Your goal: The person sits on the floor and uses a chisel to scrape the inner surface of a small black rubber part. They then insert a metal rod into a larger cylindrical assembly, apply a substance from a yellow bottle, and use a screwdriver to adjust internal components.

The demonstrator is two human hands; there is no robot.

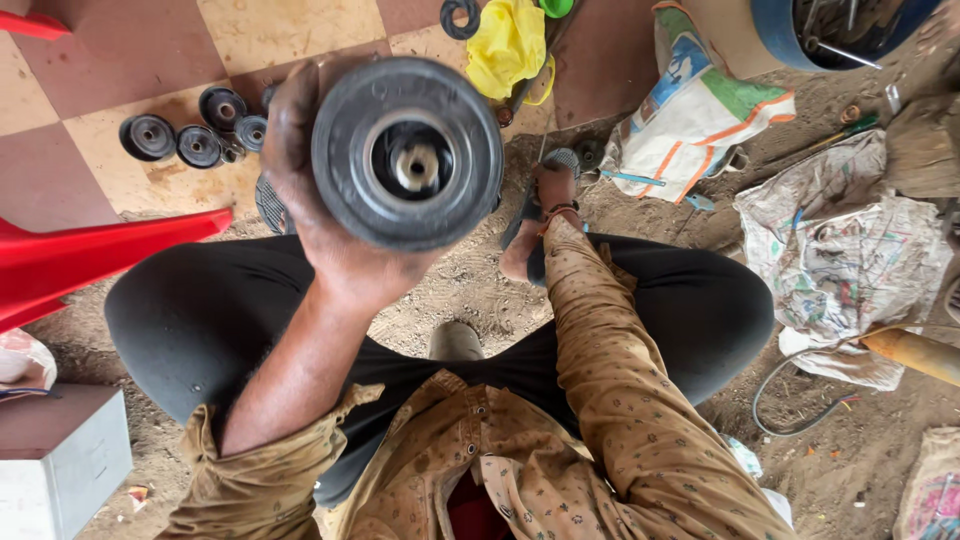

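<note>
My left hand (318,215) grips a round black pulley-like wheel (407,152) with a pale metal hub in its middle, raised close to the camera above my lap. My right hand (552,186) reaches down past my knee to the dirt floor beyond my feet, fingers closed on a small dark object that I cannot make out. Several smaller black wheels (196,135) lie in a group on the chequered tile floor to the left.
A red plastic seat (95,255) stands at the left and a grey box (60,460) at the lower left. A yellow bag (508,45), a printed sack (700,110), crumpled newspaper (850,250), a blue tub (830,30) of metal parts and a hose (800,400) lie around.
</note>
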